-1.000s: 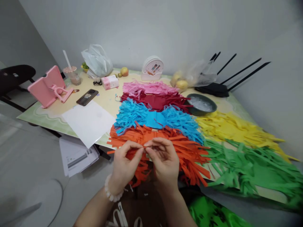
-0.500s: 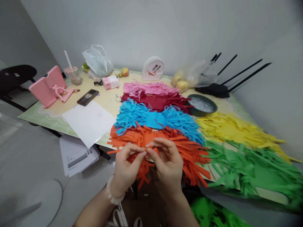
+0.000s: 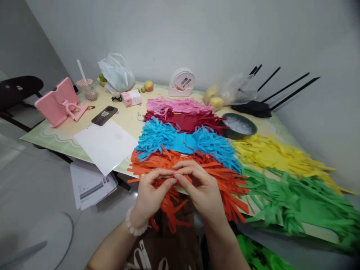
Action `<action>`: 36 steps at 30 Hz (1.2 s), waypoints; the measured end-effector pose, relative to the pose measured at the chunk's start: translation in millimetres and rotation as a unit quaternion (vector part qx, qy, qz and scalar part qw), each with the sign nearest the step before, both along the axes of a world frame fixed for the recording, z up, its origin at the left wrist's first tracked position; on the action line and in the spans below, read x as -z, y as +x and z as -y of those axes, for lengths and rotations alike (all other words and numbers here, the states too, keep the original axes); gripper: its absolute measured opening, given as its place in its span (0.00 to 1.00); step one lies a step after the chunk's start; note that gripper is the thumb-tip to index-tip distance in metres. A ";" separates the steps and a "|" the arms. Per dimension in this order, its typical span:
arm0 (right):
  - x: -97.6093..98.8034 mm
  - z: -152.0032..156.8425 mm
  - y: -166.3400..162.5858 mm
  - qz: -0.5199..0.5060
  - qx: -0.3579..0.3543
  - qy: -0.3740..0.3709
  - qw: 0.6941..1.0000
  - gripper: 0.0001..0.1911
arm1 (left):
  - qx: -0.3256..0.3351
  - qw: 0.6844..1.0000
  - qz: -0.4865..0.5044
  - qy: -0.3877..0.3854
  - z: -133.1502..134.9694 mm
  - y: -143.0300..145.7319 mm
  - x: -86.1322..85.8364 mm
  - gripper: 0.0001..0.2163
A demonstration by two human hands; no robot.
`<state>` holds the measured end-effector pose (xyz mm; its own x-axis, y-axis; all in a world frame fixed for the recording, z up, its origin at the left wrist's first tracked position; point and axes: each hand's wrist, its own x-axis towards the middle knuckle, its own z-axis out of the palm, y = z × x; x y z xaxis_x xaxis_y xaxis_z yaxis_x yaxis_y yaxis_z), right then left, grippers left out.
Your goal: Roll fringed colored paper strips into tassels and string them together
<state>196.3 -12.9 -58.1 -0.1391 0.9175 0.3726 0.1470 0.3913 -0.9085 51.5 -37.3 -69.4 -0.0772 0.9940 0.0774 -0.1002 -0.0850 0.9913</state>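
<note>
Head view shows both hands at the table's [image 3: 126, 133] near edge, meeting over the orange fringe [image 3: 229, 176]. Left hand [image 3: 152, 195], with a pale bead bracelet [image 3: 135, 225] at its wrist, has thumb and forefinger closed to a pinch on a bit of orange; right hand [image 3: 204, 191] pinches there too, its other fingers loosely curled. Strands droop over that edge. Blue fringe [image 3: 184, 142] lies just beyond, then dark red fringe [image 3: 184, 122], then pink fringe [image 3: 182, 105] toward the far edge. Green fringe [image 3: 317, 206] overhangs the near edge at right, beside yellow fringe [image 3: 277, 153]. Leftward, a white sheet [image 3: 107, 146] juts past the near edge.
</note>
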 end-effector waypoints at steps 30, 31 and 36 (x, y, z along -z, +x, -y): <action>-1.4 -7.8 -14.3 -0.005 0.104 0.055 0.993 0.05 | 0.056 0.963 0.232 -0.123 -9.0 6.7 7.1 0.13; -0.4 -7.8 -16.0 -0.005 0.111 0.057 0.992 0.06 | 0.052 0.963 0.233 -0.125 -7.5 8.3 7.0 0.13; 5.0 -2.3 -13.2 0.006 0.068 0.051 0.996 0.02 | 0.094 0.977 0.132 -0.142 -0.6 -22.1 6.8 0.15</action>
